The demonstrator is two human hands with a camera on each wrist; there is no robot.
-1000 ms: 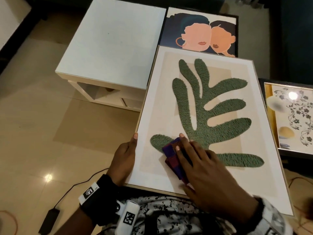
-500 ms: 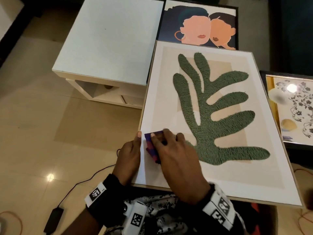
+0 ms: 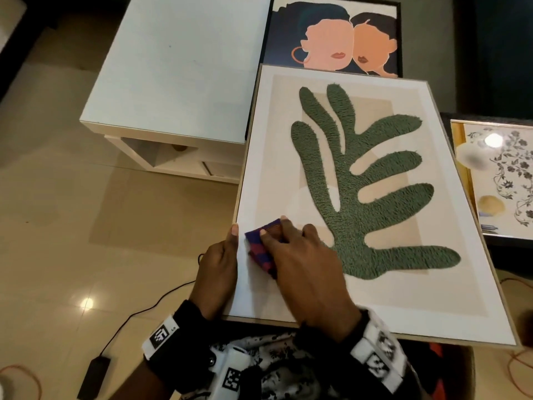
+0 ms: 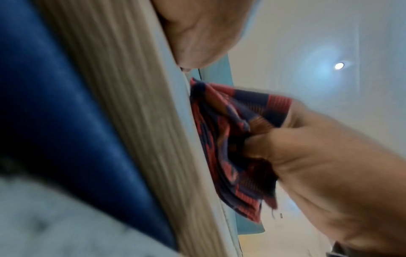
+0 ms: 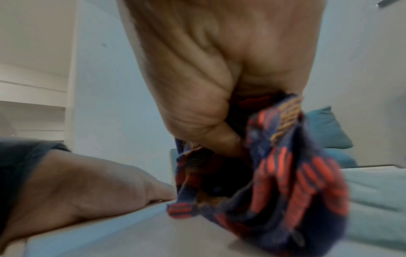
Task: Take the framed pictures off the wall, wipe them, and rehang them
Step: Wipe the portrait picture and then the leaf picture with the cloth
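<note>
The cloth (image 3: 264, 249) had swung left across the glass, off the foot of the green leaf and right out to the near left corner of the leaf picture (image 3: 403, 313), so that it ended up just beside the left thumb. The right hand (image 3: 305, 269) had it bunched under curled fingers, thumb tucked into the folds, pressing it flat onto the white border. The left hand (image 3: 216, 272) had barely shifted: it gripped the left edge of the frame, thumb lying on the front, the other fingers hidden beneath. The picture itself lay tilted across the person's lap, its far end over the portrait (image 3: 334, 39) and next to the white table (image 3: 173, 67), with a floral picture (image 3: 496, 180) off to the right. That stroke meant the lower left was getting covered, I'd say; the upper half and right side looked yet to be wiped, and rehanging was a long way off. With cloth and thumb so close, the next pass probably had to turn back rightward.
</note>
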